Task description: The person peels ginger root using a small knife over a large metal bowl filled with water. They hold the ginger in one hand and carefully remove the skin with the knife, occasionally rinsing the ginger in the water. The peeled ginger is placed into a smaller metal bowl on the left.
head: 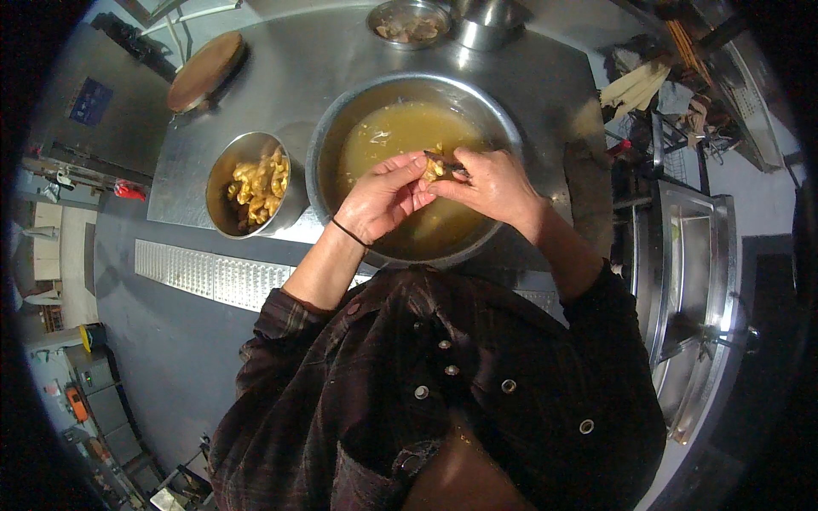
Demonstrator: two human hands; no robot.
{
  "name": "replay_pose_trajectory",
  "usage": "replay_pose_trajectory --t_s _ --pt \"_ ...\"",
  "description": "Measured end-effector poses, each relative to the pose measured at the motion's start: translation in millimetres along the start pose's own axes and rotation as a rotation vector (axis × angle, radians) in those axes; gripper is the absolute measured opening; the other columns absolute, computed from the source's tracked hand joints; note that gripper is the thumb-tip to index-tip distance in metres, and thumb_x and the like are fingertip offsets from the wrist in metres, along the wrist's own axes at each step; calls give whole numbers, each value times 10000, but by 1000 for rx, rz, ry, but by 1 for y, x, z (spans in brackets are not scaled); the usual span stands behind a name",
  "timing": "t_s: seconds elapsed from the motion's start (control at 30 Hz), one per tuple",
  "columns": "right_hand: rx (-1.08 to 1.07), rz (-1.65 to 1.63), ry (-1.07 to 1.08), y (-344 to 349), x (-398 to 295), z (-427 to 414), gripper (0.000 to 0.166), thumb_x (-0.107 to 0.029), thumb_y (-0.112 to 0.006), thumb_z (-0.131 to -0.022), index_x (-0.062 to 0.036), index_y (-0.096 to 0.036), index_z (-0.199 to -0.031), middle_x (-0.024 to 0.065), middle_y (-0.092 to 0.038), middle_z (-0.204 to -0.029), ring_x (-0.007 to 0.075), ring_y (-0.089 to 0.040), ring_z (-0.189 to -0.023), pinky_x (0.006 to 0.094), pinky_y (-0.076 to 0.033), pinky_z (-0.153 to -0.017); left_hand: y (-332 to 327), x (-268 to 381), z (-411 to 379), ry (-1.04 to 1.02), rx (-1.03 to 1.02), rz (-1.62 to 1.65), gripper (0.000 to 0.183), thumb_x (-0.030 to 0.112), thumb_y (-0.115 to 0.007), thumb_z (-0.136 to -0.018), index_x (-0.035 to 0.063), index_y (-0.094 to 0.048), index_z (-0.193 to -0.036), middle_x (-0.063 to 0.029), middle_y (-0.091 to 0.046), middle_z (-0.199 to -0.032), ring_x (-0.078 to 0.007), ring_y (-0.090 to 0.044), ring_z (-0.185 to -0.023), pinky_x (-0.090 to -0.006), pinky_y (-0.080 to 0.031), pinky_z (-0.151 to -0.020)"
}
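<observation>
Over a large steel basin (317, 147) of cloudy yellowish water (409, 124), both my hands meet around a small yellow piece of food (434, 167), perhaps ginger root. My left hand (390, 191) pinches it from the left with thumb and fingers. In my right hand (495, 185) is a small dark tool (452, 163), its tip against the piece; its exact kind cannot be told. Left of the basin, a steel pot (217, 191) holds many knobbly yellow pieces (259, 185) that look like ginger.
A round wooden board (206, 71) lies at the table's (287, 64) back left. At the back are a steel bowl (409, 45) with pale scraps and another steel vessel (482, 35). A perforated metal strip (214, 274) runs along the floor. Metal racks (664, 191) stand at right.
</observation>
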State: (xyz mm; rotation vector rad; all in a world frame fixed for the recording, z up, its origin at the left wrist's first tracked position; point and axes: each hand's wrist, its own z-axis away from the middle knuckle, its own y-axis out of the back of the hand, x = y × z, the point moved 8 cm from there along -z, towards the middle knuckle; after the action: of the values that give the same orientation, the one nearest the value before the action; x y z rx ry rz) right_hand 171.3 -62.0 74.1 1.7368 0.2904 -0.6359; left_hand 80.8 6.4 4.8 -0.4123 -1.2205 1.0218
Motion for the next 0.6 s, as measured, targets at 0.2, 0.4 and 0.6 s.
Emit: replay_pose_trajectory --t_s 0.2,0.4,0.6 --pt "119 65 165 1 -8 -1 451 -470 -588 -796 -22 -579 -754 177 -603 -661 371 -598 -619 448 -474 -561 1 -4 7 43 77 -63 144 146 -510 -905 24 -573 -945 -55 -611 -831 -134 -578 -708 -262 -513 -666" --pt "-38 117 69 -5 -9 -6 458 -465 -550 -825 -15 -607 -760 199 -603 -689 375 -597 -635 437 -473 -588 16 -7 6 18 128 -76 127 149 -518 -903 44 -587 -885 -22 -595 -792 -113 -565 -690 -253 -504 -670" --pt "-71 -284 -39 -33 18 -6 482 -432 -525 -856 12 -596 -680 229 -576 -658 391 -582 -617 436 -445 -572 11 -3 3 -52 62 -93 141 160 -512 -907 45 -592 -915 -7 -596 -808 -95 -561 -705 -238 -491 -689"
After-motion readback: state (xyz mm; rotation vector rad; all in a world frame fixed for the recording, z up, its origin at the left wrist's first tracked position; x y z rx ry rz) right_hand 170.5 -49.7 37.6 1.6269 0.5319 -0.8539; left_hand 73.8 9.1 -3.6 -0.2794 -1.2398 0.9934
